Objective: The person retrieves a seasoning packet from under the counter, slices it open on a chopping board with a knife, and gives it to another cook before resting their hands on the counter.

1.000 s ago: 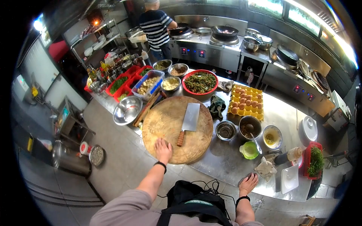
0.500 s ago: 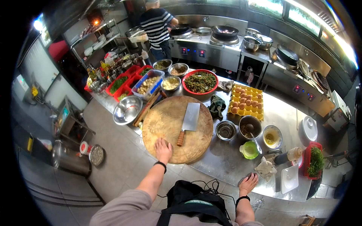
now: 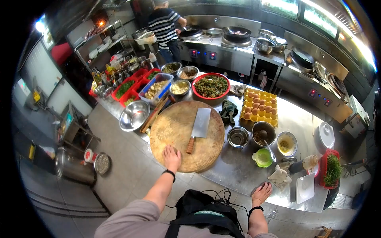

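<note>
My left hand [image 3: 172, 158] rests flat on the near left edge of the round wooden chopping block [image 3: 170, 127], fingers apart and holding nothing. A cleaver [image 3: 201, 123] lies on the block to the right of that hand, its wooden handle toward me. At the front edge of the steel table [image 3: 230, 170] lies my right hand [image 3: 262, 193], empty, with its fingers spread. Nearest to it are a crumpled cloth [image 3: 280, 177] and a white dish [image 3: 305, 189]. A green bowl [image 3: 262, 158] stands farther back.
Eggs sit in a yellow tray [image 3: 248, 117] behind several bowls. A red basin [image 3: 210, 86] of chopped greens stands behind the block, a steel bowl [image 3: 135, 116] to its left. A person in a striped shirt [image 3: 162, 29] stands at the stove [image 3: 234, 57].
The person at the stove has shifted slightly to the right, with an arm toward the wok. My hands, the block and the cleaver have not visibly moved.
</note>
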`<control>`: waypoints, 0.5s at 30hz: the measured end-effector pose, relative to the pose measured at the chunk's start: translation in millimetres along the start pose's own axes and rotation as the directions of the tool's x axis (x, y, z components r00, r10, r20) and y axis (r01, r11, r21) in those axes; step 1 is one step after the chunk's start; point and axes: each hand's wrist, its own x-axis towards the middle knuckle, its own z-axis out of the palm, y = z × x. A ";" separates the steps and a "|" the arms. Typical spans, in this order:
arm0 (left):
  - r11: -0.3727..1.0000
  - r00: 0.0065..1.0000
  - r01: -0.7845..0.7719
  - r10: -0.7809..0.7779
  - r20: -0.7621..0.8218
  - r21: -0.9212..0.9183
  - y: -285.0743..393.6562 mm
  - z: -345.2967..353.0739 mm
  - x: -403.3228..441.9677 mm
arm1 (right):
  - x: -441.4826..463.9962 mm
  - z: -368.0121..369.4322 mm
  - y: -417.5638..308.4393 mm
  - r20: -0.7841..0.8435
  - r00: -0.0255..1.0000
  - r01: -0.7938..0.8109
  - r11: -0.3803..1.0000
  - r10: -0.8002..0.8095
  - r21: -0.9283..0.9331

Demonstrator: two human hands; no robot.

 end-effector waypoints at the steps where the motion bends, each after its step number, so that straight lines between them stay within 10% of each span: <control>1: 1.000 1.000 0.001 -0.001 0.001 0.000 -0.8 2.0 -0.1 | -0.2 0.8 0.6 -0.002 1.000 0.002 1.000 -0.002 0.001; 15: 1.000 1.000 0.009 -0.009 0.008 0.014 -3.9 8.0 0.2 | 0.0 2.5 2.5 -0.030 0.999 0.033 0.999 -0.033 0.000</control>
